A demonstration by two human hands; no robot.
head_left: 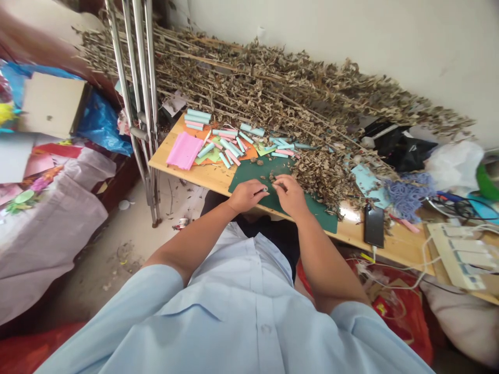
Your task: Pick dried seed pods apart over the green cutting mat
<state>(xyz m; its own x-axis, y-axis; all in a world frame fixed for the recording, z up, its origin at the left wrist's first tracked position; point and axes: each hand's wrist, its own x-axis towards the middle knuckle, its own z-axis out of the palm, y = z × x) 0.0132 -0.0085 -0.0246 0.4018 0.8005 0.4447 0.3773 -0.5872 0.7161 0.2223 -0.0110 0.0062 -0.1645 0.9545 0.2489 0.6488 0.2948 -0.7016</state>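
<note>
My left hand [246,196] is closed around a small rolled paper tube [265,189]; only its round end shows by the thumb. Just across from it, my right hand [290,197] has its thumb and fingers bent into a pinch, and what is between them is too small to make out. Both hands are over the near edge of a dark green mat [249,172]. Crumbs of dried leaf [277,187] lie beside my right fingertips. A heap of crumbled dried leaves [323,174] covers the mat's right side. Pink and light blue paper rolls [230,145] are scattered behind the mat.
Bundles of dried leafy stalks [249,78] lie along the wall. Pink paper [184,150] sits at the left of the wooden table [166,153]. Metal crutches [142,104] lean at the left. A phone [374,225] and a power strip [456,254] with cables are at right.
</note>
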